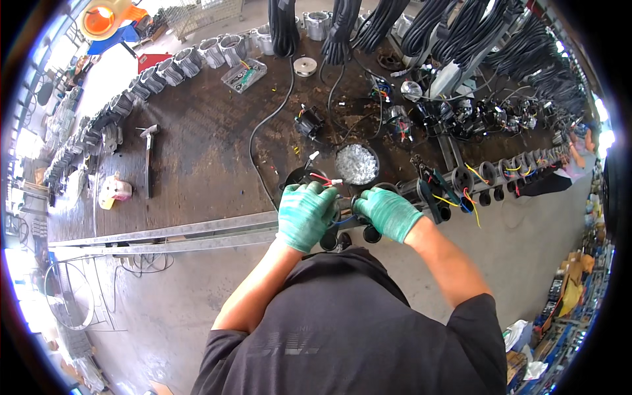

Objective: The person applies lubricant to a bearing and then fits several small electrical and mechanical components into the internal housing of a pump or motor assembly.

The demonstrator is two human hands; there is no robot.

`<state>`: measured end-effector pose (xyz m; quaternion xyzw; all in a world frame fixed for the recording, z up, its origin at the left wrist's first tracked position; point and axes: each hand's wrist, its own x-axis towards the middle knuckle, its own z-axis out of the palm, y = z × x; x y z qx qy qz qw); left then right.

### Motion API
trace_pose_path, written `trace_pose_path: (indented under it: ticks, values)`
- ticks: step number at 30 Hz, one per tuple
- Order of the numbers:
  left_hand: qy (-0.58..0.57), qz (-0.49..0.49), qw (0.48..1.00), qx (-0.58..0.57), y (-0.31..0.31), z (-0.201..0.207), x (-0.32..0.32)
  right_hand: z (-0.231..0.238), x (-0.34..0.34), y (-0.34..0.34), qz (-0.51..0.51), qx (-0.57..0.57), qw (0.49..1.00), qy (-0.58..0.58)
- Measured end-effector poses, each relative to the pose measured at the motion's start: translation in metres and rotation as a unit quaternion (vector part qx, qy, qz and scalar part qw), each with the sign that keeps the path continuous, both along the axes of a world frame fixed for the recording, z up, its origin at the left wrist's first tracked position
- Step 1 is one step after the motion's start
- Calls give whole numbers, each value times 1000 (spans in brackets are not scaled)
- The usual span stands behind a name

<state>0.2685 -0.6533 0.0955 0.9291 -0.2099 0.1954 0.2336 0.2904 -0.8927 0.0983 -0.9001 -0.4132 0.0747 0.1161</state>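
My left hand, in a green glove, is closed at the table's front edge. Red wires with a white connector stick out just beyond its fingertips, but what its fingers hold is hidden. Close by on the right, my right hand, gloved the same, has its fingers curled down over the edge; its grip cannot be made out. A blue wire shows between the two hands. Just beyond them stands a round black bowl of small clear pieces, with a dark round container to its left.
Pliers stand right of my right hand, by round black housings with coloured wires. A hammer lies left. Grey metal housings line the far edge. Bundled black cables hang above. Another person is at far right.
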Motion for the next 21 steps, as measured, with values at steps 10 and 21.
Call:
trace_pose_path:
  ticks: [10, 21]
  values:
    - [2, -45, 996, 77, -4, 2, 4, 34, -14, 17, 51, 39, 987, -146]
    - [-10, -40, 999, 12, -5, -1, -3, 13, -12, 15, 6, 154, 961, -230]
